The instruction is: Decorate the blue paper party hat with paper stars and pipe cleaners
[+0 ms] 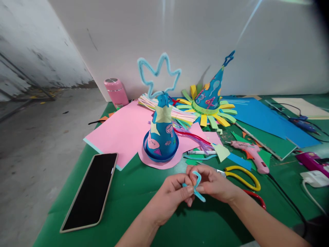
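Observation:
Between my fingers is a short light-blue pipe cleaner (198,193), bent into a small loop with its ends crossing. My left hand (174,192) pinches it at the crossing. From the other side, my right hand (214,183) grips it too, thumb and fingers closed around the loop. Just beyond my hands stands a blue cone paper hat (164,133), decorated with pale stars and pink stickers. It sits in a dark blue rim on a pink paper base (144,159). A large light-blue pipe-cleaner crown shape (156,72) rises from its tip.
A phone (89,192) lies at left, near a pink bottle (117,92). Yellow-handled scissors (253,175) and a pink glue gun (252,151) lie at right. Behind are a second cone hat (210,91) with a fringed brim, pink paper (115,133) and blue sheets (259,116).

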Tool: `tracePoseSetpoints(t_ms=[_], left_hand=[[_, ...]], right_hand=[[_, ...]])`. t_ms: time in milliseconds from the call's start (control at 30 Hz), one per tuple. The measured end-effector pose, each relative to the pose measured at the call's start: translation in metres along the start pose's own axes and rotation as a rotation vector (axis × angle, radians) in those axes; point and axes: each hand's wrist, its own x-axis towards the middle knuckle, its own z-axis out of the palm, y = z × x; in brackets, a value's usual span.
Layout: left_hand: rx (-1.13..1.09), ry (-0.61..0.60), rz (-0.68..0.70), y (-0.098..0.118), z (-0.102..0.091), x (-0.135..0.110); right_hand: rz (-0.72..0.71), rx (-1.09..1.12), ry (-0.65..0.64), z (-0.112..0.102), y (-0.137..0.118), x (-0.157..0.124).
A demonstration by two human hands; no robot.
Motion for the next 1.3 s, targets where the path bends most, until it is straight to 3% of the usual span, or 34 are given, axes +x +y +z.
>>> tracePoseSetpoints(t_ms=[200,367,600,1300], left_hand=[[0.432,0.124,0.064,0.008,0.004,0.001],[0.599,0.164,0.106,0.01,0.005,0.0],[0.617,0.197,0.166,0.007,0.006,-0.001],[0.649,0.216,0.116,0.003,0.001,0.002]], right_hand=[[0.104,-0.038,0.083,-0.009,-0.001,-0.004],[0.128,-0.107,0.119,-0.011,-0.006,-0.005],[0.113,-0.227,0.118,-0.011,-0.01,-0.006],[0.097,-0.596,0.11,-0.006,-0.019,-0.003]])
